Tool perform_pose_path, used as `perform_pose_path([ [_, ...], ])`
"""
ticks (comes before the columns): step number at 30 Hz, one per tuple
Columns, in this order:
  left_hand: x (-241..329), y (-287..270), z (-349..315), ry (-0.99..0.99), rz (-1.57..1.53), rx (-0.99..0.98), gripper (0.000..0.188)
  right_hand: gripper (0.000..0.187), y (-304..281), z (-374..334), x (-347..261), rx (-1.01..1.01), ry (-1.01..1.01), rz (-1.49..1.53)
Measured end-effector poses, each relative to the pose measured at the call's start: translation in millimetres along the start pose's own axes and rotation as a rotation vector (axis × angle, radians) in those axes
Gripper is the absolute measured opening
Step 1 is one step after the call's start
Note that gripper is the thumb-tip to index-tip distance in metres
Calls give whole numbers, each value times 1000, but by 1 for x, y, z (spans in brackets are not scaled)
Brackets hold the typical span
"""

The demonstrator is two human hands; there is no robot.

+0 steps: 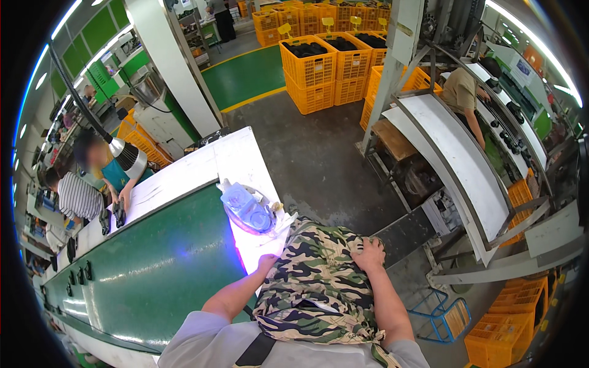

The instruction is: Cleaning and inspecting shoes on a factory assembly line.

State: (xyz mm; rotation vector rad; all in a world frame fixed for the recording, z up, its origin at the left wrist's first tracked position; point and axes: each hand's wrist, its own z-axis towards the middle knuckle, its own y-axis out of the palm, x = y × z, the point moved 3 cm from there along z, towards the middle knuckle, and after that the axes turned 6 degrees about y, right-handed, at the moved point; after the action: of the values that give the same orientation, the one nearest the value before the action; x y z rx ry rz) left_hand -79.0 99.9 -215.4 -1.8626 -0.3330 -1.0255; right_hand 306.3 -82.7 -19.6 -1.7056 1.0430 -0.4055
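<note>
A camouflage apron spreads over my lap. My right hand lies on its right side with the fingers somewhat spread, holding nothing. At the apron's left edge, my left hand rests beside the brightly lit end of a white worktop; its fingers are mostly hidden, so their hold does not show. Just beyond that hand, a translucent blue plastic tray with round hollows sits on the worktop, among crumpled clear plastic and white sheets.
A green conveyor belt runs off to the left, carrying small black parts. Across it, a co-worker handles black pieces. Yellow crates stand ahead. To the right are a metal-framed white rack and a blue stool.
</note>
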Motion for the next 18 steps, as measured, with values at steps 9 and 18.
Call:
perform_pose_path([
  [9, -4, 2, 0, 6, 7, -3, 36, 77, 1, 0, -1, 8, -19, -18],
  [18, -4, 1, -1, -19, -42, -6, 35, 80, 4, 2, 0, 16, -13, -28],
])
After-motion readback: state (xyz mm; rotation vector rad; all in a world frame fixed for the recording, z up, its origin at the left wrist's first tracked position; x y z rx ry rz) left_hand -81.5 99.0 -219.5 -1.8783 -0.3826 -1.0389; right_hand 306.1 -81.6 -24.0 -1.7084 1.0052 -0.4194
